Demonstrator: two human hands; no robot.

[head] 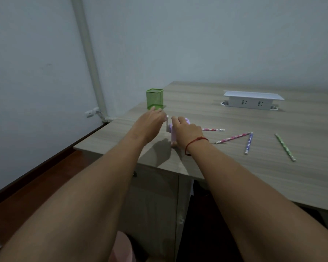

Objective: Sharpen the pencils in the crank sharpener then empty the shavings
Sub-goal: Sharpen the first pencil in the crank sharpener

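Note:
A small purple crank sharpener [171, 133] stands near the table's left corner. My right hand [186, 132] lies over its body and grips it; a pink patterned pencil [213, 129] sticks out to the right from under that hand. My left hand [152, 119] is at the sharpener's white crank [167, 124] on the left side, fingers closed at the handle. Loose on the table to the right lie another pink pencil [232, 138], a purple pencil [248, 143] and a green pencil [285, 147].
A green mesh pencil cup [154, 99] stands just behind my left hand. A white power-socket box [253, 100] sits at the back of the wooden table [235, 173]. The table's left edge drops to a wooden floor beside a wall.

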